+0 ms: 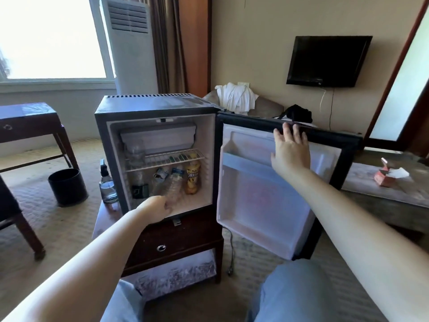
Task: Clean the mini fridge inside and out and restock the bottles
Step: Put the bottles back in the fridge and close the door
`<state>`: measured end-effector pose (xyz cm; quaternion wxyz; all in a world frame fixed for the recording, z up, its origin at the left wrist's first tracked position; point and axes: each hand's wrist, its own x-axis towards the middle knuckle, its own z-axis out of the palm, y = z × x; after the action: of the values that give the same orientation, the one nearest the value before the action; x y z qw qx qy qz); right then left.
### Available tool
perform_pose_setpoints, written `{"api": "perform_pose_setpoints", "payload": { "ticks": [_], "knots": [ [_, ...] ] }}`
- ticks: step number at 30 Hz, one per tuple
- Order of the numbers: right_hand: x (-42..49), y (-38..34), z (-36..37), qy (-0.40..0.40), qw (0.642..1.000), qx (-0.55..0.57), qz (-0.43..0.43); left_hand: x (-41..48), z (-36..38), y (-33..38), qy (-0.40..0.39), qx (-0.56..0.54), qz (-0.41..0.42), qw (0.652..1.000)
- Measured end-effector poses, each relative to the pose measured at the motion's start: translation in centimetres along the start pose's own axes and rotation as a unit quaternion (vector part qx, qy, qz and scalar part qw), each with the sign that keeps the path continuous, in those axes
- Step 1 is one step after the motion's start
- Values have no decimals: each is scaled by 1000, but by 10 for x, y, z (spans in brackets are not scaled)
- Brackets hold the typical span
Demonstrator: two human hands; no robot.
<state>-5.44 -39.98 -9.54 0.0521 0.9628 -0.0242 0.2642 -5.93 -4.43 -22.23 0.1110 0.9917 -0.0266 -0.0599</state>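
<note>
The black mini fridge stands open on a dark wooden nightstand. Its door is swung out to the right, and the door shelves hold nothing. On the fridge floor, under the wire shelf, are a yellow drink bottle, a clear plastic bottle lying tilted, and other bottles. My left hand is at the fridge's front sill with fingers curled toward the clear bottle; a grip cannot be made out. My right hand rests with straight fingers on the door's top edge.
A spray bottle stands on the nightstand left of the fridge. A black bin sits on the carpet beside a wooden desk. A low table with a pink carton is to the right. The power cord hangs below the door.
</note>
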Motion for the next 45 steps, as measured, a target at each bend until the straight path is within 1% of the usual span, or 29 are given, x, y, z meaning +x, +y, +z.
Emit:
{"api": "perform_pose_setpoints", "payload": {
  "ticks": [2, 4, 5, 6, 8, 9, 11, 14, 15, 17, 20, 24, 27, 31, 39, 45],
  "knots": [
    [-2, -21, 10, 59, 995, 31, -70, 8, 12, -12, -11, -8, -14, 1000],
    [-4, -54, 26, 115, 975, 84, -168, 15, 23, -22, -20, -23, -30, 999],
    [-6, -74, 39, 113, 965, 115, -209, 19, 29, -27, -27, -33, -41, 998],
    [-8, -94, 53, 95, 955, 143, -241, 23, 35, -31, -30, -41, -49, 998],
    [-10, -132, 85, 40, 940, 185, -284, 33, 46, -44, -32, -51, -68, 996],
    [-12, -150, 103, -6, 936, 198, -292, 38, 52, -51, -32, -58, -79, 995],
    [-14, -182, 140, -116, 928, 204, -288, 51, 63, -66, -33, -73, -109, 991],
    [-14, -225, 194, -255, 912, 204, -250, 71, 77, -88, -42, -87, -143, 985],
    [-12, -239, 211, -287, 905, 206, -237, 79, 82, -95, -48, -86, -148, 984],
    [-6, -266, 240, -319, 898, 210, -221, 98, 91, -106, -66, -93, -147, 982],
    [11, -300, 271, -333, 897, 216, -192, 122, 103, -118, -61, -112, -145, 981],
    [26, -326, 300, -345, 897, 227, -154, 143, 118, -130, -47, -113, -143, 982],
    [28, -336, 315, -341, 900, 231, -144, 156, 128, -137, -7, -154, -140, 978],
    [36, -346, 324, -339, 901, 233, -136, 163, 131, -134, 26, -155, -144, 977],
    [38, -350, 322, -365, 892, 217, -156, 163, 134, -140, 39, -163, -133, 977],
    [21, -322, 307, -356, 894, 221, -161, 163, 129, -141, 13, -150, -127, 980]
  ]
}}
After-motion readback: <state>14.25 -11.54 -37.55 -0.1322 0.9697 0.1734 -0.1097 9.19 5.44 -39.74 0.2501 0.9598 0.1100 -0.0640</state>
